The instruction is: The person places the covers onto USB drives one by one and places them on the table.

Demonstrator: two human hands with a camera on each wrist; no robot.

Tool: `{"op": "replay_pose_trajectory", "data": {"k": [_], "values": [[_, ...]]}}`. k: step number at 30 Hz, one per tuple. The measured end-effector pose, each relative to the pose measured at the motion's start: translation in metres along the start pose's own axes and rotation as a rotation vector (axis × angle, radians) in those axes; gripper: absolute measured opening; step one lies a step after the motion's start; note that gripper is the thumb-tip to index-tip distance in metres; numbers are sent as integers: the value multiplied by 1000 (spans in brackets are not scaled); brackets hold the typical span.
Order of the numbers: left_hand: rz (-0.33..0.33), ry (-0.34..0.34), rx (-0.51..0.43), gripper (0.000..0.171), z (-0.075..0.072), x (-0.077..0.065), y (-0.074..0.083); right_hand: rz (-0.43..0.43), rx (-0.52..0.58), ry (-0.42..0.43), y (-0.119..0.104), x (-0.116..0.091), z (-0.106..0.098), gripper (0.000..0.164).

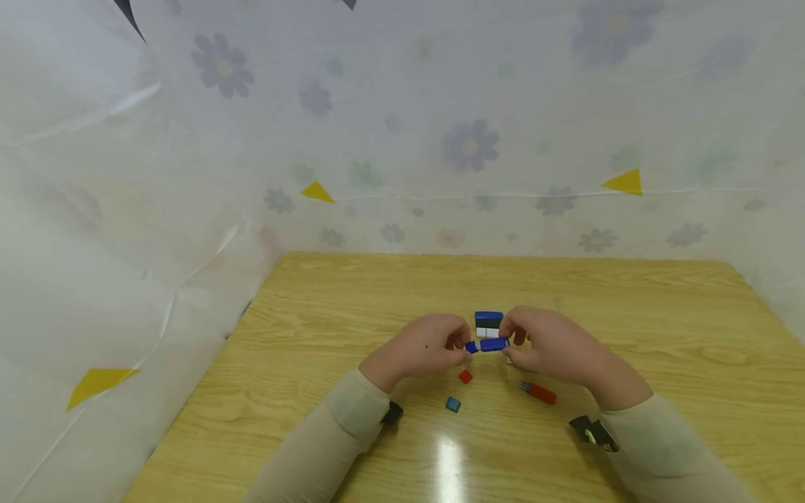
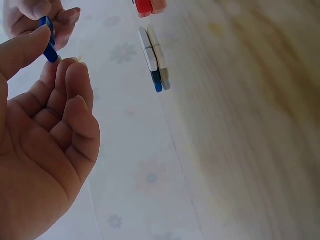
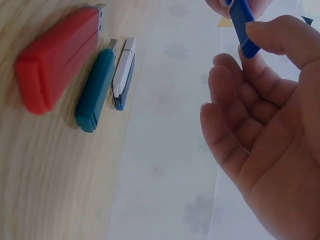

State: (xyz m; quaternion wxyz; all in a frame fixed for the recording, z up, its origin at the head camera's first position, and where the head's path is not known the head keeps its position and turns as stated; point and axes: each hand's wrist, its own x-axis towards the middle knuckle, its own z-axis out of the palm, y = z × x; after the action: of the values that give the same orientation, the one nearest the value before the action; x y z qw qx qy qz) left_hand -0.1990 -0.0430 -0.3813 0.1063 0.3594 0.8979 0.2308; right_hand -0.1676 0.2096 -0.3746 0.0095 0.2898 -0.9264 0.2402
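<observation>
My left hand (image 1: 430,346) pinches a small blue cap (image 1: 471,347) between thumb and fingertips. Opposite it, my right hand (image 1: 547,349) holds the blue USB flash drive (image 1: 493,344) by its rear end. A bit of metal plug shows between cap and drive; whether the cap touches the plug I cannot tell. Below the right hand lies a red USB drive (image 1: 539,393) with its plug bare. A teal USB drive (image 3: 95,92) lies beyond the red one in the right wrist view. Beneath the hands are a red cap (image 1: 465,376) and a teal cap (image 1: 453,404).
Just behind the hands lies a flat blue, black and white item (image 1: 488,324). All of it rests on a wooden table (image 1: 352,293), which ends at a flower-patterned sheet (image 1: 402,140). Dark wrist-worn gear (image 1: 593,432) sits under the right sleeve.
</observation>
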Motion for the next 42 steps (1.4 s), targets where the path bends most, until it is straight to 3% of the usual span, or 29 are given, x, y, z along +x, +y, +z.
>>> {"op": "replay_pose_trajectory", "data": {"k": [7,14,20,27,33,42], "values": [[-4,14,-19,15,0,-1,2,-1,147,15,-1,-1,-2,16],[4,20,-119,15,-2,-1,0,-44,215,58,4,-2,1,16],[-30,32,-183,15,-4,-2,0,-86,163,111,4,-2,2,14],[-58,91,-238,14,-5,-2,2,-102,130,189,-3,-2,1,13],[-69,118,-228,13,-4,-2,3,-85,115,211,-2,-1,5,13],[-73,111,-157,13,-5,-1,2,-116,-56,240,8,4,9,19]]}}
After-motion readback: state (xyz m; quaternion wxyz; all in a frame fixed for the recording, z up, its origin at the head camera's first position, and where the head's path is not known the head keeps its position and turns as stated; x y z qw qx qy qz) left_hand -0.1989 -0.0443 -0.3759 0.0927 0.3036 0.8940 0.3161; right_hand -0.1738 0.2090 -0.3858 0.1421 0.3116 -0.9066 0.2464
